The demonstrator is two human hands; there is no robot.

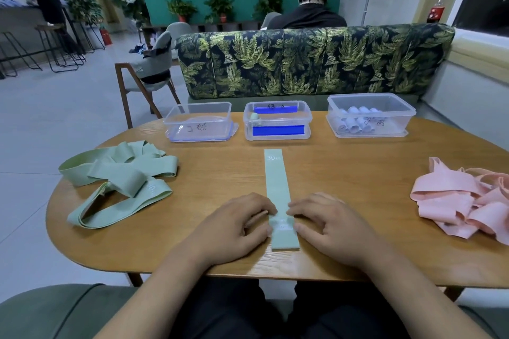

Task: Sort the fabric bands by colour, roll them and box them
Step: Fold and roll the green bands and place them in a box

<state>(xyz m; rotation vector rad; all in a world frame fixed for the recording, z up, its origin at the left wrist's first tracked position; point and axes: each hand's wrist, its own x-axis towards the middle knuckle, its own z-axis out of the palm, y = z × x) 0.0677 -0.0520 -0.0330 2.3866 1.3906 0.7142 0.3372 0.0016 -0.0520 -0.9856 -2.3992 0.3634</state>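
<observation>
At bottom centre, the left hand (237, 224) and right hand (330, 224) pinch the near end of the flat green band (276, 181). Uneven finger pressure could start the roll crooked.

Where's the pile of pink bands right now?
In the head view, the pink bands lie in a loose heap near the right edge of the table, right of the right hand and on the near side of the right-hand box.
</observation>
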